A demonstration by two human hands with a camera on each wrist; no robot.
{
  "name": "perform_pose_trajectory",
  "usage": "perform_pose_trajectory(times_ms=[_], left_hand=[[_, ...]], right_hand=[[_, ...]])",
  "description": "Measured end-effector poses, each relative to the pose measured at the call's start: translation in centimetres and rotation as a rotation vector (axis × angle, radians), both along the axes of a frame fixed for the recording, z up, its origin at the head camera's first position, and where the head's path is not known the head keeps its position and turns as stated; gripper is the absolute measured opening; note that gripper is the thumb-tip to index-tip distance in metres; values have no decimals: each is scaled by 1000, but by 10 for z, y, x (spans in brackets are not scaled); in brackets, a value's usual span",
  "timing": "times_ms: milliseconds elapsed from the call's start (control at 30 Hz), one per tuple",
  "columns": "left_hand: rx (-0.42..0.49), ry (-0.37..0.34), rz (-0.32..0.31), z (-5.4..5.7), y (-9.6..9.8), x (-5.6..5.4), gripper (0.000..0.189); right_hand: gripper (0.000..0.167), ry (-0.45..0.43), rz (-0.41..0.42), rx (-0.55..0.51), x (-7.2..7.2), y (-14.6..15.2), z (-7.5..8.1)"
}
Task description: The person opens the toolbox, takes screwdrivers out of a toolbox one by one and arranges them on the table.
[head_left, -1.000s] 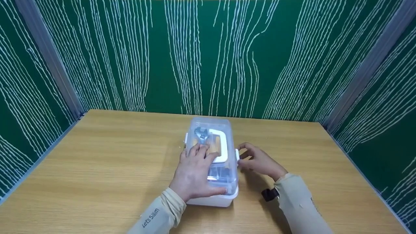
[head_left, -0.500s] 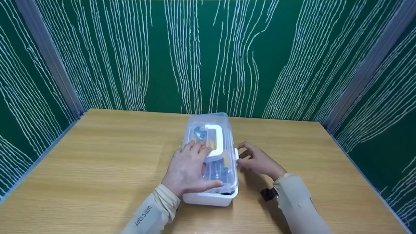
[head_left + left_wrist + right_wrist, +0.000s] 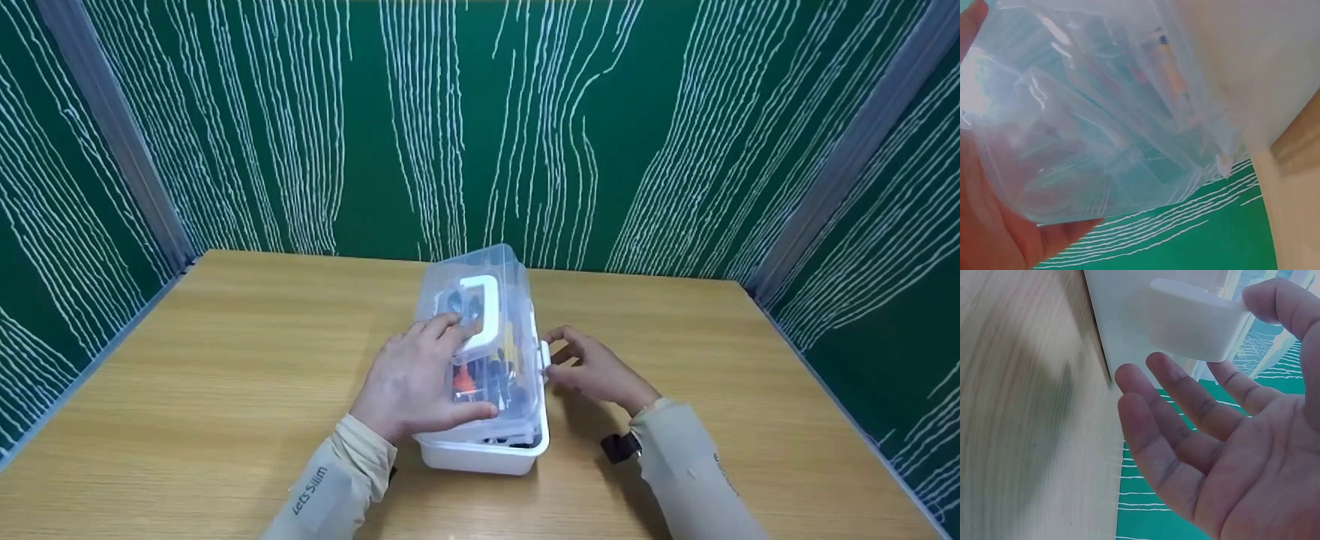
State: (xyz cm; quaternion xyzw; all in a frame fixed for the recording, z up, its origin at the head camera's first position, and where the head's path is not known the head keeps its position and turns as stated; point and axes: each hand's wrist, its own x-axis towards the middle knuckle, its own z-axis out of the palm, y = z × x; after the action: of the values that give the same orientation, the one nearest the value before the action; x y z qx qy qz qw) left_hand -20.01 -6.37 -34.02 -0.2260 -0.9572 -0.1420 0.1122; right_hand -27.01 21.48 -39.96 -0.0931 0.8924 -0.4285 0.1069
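Note:
A toolbox with a white base (image 3: 480,459) stands in the middle of the table. Its clear lid (image 3: 469,262) is tilted, right side raised and left side low, with a gap at the near right. My left hand (image 3: 412,375) spans the lid and grips it, thumb at the near end, fingers by the white handle (image 3: 489,315). Through the plastic show an orange-red item (image 3: 463,382) and blurred grey and yellow things. My right hand (image 3: 600,371) pinches the white latch (image 3: 1196,323) on the box's right side between thumb and index finger; its other fingers are loosely bent.
The wooden table (image 3: 247,360) reaches out on both sides of the box. Green walls (image 3: 480,150) with wavy white lines enclose it at the back and sides. A dark wristband (image 3: 619,448) sits at the right cuff.
My left hand has moved left and slightly up with the lid. The lid's right side has risen from the base. My right hand has hardly moved at the latch.

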Motion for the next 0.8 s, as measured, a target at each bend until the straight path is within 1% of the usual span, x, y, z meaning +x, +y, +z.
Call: perform_pose_trajectory(times_ms=[133, 233, 267, 400, 667, 800], left_hand=[[35, 39, -42, 0, -5, -2, 99], [30, 34, -54, 2, -9, -3, 98], [26, 29, -56, 3, -11, -3, 98], [3, 10, -61, 6, -15, -5, 97], [-6, 54, -44, 4, -20, -6, 96], [17, 60, -44, 4, -23, -7, 92]], right_hand=[[41, 20, 23, -14, 0, 0, -1], [43, 31, 38, -21, 0, 0, -1], [43, 31, 43, -22, -1, 0, -2], [43, 6, 20, -24, -1, 0, -1], [43, -12, 0, -19, 0, 0, 0], [43, -13, 1, -15, 0, 1, 0]])
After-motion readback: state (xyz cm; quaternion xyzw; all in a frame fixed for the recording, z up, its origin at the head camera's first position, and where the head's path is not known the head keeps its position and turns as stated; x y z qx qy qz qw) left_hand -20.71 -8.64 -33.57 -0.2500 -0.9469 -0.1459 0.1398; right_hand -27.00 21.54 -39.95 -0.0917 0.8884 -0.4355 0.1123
